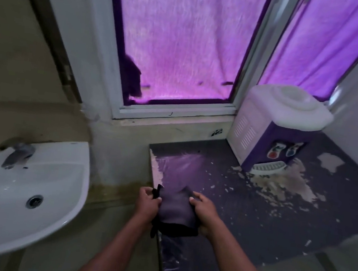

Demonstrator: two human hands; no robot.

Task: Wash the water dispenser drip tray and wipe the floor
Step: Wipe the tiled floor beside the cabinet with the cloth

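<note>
A dark cloth (176,212) is stretched between my two hands above the near left edge of a dark, peeling counter (254,213). My left hand (148,201) pinches its left edge and my right hand (203,209) grips its right side. The white and purple water dispenser (274,127) stands at the counter's back right, with its white slotted drip tray (268,167) in place at its foot. Pale flaked patches spread over the counter around the tray.
A white washbasin (17,193) with a metal tap (15,152) hangs on the wall at the left. Behind the counter is a window with purple curtains (181,40). A narrow gap of floor lies between basin and counter.
</note>
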